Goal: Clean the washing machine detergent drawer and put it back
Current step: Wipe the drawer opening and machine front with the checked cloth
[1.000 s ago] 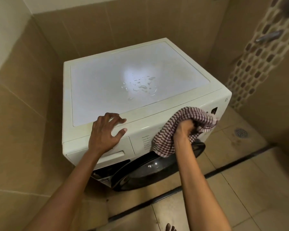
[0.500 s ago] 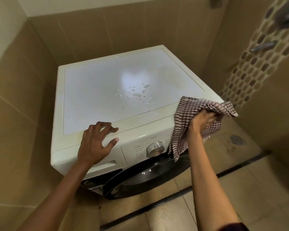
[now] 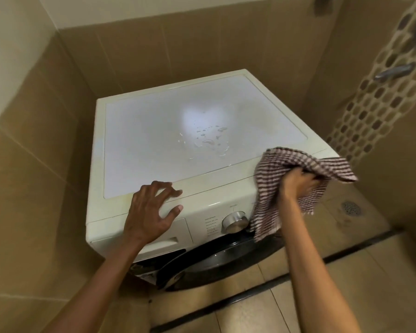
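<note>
Washer (image 3: 154,145): in corner, walls behind and left
Drops (image 3: 208,140): on washer top
Drawer (image 3: 180,230): front panel, left end
Knob (image 3: 234,221): right of drawer
Left hand (image 3: 151,212): on front edge, above drawer
Cloth (image 3: 286,169): in right hand (image 3: 298,183), over front right corner
Drain (image 3: 351,207): in floor, right of washer

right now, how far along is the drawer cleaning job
Done: the detergent drawer sits flush in the washing machine, apparently back in. In hand: the right hand grips a checked cloth by the machine's front right corner; the left hand rests above the drawer. Left: water drops on top, probably one last wipe.
</note>
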Motion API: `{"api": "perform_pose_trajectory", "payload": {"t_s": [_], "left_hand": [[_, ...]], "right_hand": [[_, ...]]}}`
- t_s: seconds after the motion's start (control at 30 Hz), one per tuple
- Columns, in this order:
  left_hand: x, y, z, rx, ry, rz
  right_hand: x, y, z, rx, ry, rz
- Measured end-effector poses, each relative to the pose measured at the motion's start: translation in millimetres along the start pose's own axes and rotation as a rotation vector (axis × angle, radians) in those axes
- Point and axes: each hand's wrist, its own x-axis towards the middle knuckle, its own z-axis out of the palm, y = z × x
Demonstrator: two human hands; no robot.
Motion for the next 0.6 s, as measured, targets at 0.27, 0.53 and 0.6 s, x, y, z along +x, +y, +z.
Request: {"api": "perform_pose_trajectory", "payload": {"t_s": [0.27, 0.53, 0.6], "left_hand": [[-1, 0, 0, 0.024, -0.001, -0.009], [-3, -3, 1, 0.017, 0.006, 0.009], [-3, -4, 1, 0.011, -0.001, 0.013]], "right_hand": [[-49, -66, -21, -0.467, -0.030, -0.210], [-185, -36, -7, -0.846, -0.338, -0.502], [-160, -47, -11, -0.909, -0.323, -0.488]]}}
